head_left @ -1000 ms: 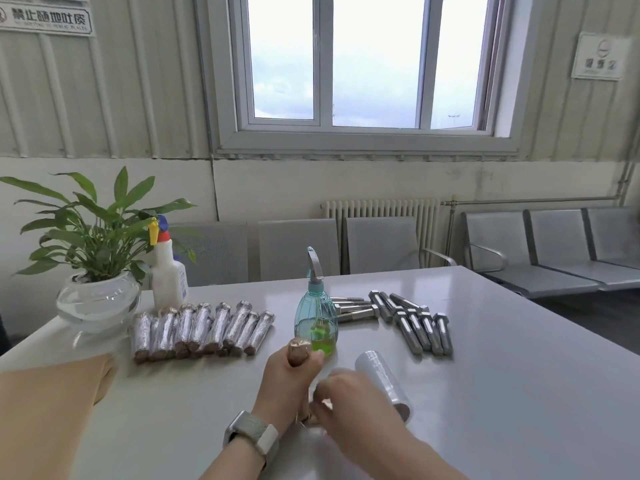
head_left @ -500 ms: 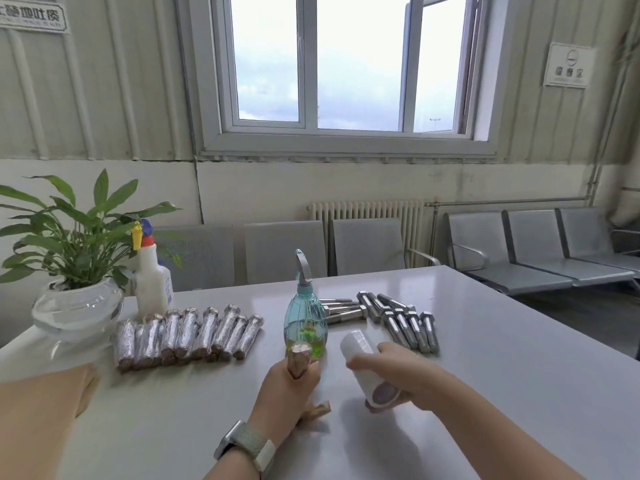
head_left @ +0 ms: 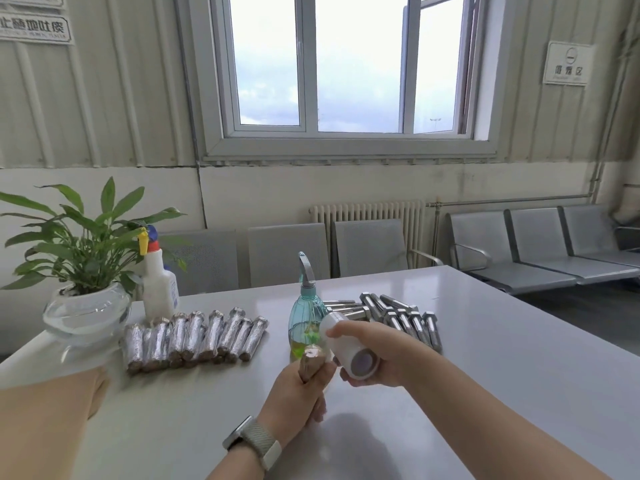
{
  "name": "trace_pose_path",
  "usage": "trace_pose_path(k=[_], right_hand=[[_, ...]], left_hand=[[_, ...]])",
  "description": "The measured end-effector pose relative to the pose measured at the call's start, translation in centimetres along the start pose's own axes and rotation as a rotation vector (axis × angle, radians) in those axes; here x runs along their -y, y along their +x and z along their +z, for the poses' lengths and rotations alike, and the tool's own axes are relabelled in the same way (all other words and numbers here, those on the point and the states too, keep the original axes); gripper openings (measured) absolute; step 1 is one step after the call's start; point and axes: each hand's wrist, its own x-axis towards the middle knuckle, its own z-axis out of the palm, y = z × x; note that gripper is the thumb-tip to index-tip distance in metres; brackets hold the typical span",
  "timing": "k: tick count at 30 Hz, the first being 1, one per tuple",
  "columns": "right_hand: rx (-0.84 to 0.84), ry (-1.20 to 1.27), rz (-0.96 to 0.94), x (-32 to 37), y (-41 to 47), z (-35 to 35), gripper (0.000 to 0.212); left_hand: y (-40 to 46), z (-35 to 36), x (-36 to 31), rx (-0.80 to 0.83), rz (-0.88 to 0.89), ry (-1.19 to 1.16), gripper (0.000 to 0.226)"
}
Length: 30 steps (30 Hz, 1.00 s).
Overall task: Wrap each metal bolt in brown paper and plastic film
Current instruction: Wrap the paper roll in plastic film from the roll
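My left hand (head_left: 297, 393) grips a bolt wrapped in brown paper (head_left: 312, 360), held upright above the white table (head_left: 485, 375). My right hand (head_left: 375, 355) holds a white roll of plastic film (head_left: 349, 348) right beside the bolt's top. Several wrapped bolts (head_left: 194, 337) lie in a row at the left. Several bare metal bolts (head_left: 398, 318) lie in a pile behind my right hand. A stack of brown paper (head_left: 45, 417) lies at the table's near left edge.
A blue-green spray bottle (head_left: 306, 317) stands just behind my hands. A white squeeze bottle (head_left: 159, 285) and a potted plant in a glass bowl (head_left: 83, 271) stand at the far left. Grey chairs line the wall beyond the table.
My right hand picked the film roll up off the table and brought it against the bolt's top. My left hand lifted the paper-wrapped bolt a little.
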Motion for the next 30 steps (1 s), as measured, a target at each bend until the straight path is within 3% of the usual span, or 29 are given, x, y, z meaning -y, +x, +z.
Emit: trace_pose_path(k=[5,9,11,14,19,23,26,30], right_hand=[[0.047,-0.017,-0.04,0.6,0.1,1.0,0.05],[0.108,-0.087,-0.053,0.9,0.4,3.3,0.053],[0.128,-0.14,-0.066,1.0,0.6,4.4,0.05],[0.129,-0.249,-0.092,1.2,0.9,5.3,0.049],[0.155,-0.437,-0.09,3.4,0.5,5.6,0.047],[0.144,-0.62,-0.147,5.3,0.4,5.9,0.054],[0.141,-0.638,-0.157,6.2,0.1,5.9,0.046],[0.167,-0.624,-0.197,6.9,-0.3,6.0,0.04]], left_hand=[[-0.7,-3.4,-1.7,0.044,0.041,0.116,0.043],[-2.3,-6.7,-2.1,0.03,0.006,0.047,0.069],[-3.3,-7.5,-1.6,0.022,-0.056,-0.026,0.058],[-4.3,-8.2,-0.7,0.099,-0.126,-0.103,0.015],[-5.1,-8.5,-0.7,0.212,-0.105,-0.226,0.034],[-5.2,-8.4,-0.7,0.25,-0.056,-0.247,0.032],[-5.4,-8.4,-0.7,0.307,-0.075,-0.384,0.029],[-5.3,-8.5,-0.6,0.287,-0.086,-0.366,0.031]])
